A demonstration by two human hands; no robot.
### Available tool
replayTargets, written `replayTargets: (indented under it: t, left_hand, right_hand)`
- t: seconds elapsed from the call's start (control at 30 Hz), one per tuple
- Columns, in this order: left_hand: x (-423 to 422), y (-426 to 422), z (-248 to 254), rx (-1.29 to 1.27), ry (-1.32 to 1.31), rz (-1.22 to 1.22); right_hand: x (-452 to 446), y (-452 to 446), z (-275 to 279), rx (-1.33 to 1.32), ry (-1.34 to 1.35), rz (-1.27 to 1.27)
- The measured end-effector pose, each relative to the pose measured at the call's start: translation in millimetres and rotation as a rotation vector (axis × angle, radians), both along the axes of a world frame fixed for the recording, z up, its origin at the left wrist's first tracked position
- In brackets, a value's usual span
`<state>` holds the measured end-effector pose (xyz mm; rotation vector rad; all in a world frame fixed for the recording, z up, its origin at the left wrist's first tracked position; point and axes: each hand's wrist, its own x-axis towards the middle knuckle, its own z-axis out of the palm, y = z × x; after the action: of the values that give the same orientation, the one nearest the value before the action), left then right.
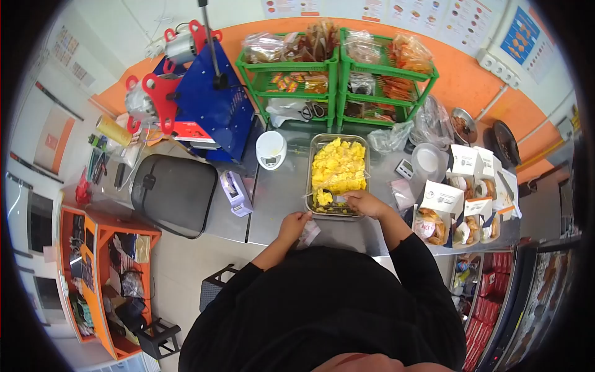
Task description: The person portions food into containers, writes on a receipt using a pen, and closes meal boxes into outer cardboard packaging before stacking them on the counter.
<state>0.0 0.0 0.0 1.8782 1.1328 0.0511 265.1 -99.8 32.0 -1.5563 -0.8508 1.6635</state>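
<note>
A rectangular tray (308,180) holding yellow, lumpy food (339,164) stands on the metal table in front of me. My right hand (364,204) is closed round a utensil at the tray's near right part, and the utensil's end is among the food beside a small yellow lump (323,198). Below the tray's near left corner, my left hand (294,227) pinches a small clear plastic bag (309,233) by the table's front edge. What the bag contains is too small to tell.
A white scale (271,150) stands left of the tray, with a purple-white box (236,193) beyond it. Green racks (338,80) with bagged goods rise behind. Open food boxes (439,201) and a small digital device (405,168) are at right. A black case (173,195) lies at left.
</note>
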Motion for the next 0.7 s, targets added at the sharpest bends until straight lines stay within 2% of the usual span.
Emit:
replayTargets:
  t: [0.1,0.17,0.37,0.43,0.53,0.57,0.63,0.67,0.7]
  left_hand:
    - [-16.3,7.1,-1.6,-0.007,0.023,-0.020]
    - [-15.7,2.0,-21.0,0.036,-0.077,0.015]
    - [-30.7,7.7,-14.6,-0.014,-0.105,0.051]
    - [-33.1,11.3,-7.2,-0.035,-0.119,0.042]
    - [-34.9,10.6,4.6,-0.073,-0.142,0.071]
    - [-36.8,10.4,5.7,-0.090,-0.156,0.086]
    - [-39.2,14.0,4.9,-0.101,-0.141,0.077]
    - [-40.3,15.7,5.7,-0.084,-0.130,0.071]
    - [-39.6,15.9,8.3,-0.068,-0.120,0.065]
  right_hand:
    - [-7.1,-4.6,-5.4,0.045,0.175,-0.112]
    - [-0.5,-20.7,5.6,0.090,0.192,-0.161]
    - [7.1,-108.9,35.3,0.181,0.044,-0.329]
    - [10.4,-148.9,47.7,0.156,-0.013,-0.516]
    - [8.5,-212.4,61.1,0.095,-0.277,-0.760]
    - [5.5,-229.2,51.4,0.089,-0.274,-0.767]
    - [-2.1,-247.5,37.3,0.379,-1.018,-0.918]
    - [-6.3,-256.1,32.5,0.344,-1.134,-0.914]
    - [-9.8,-258.1,31.2,0.333,-1.133,-0.924]
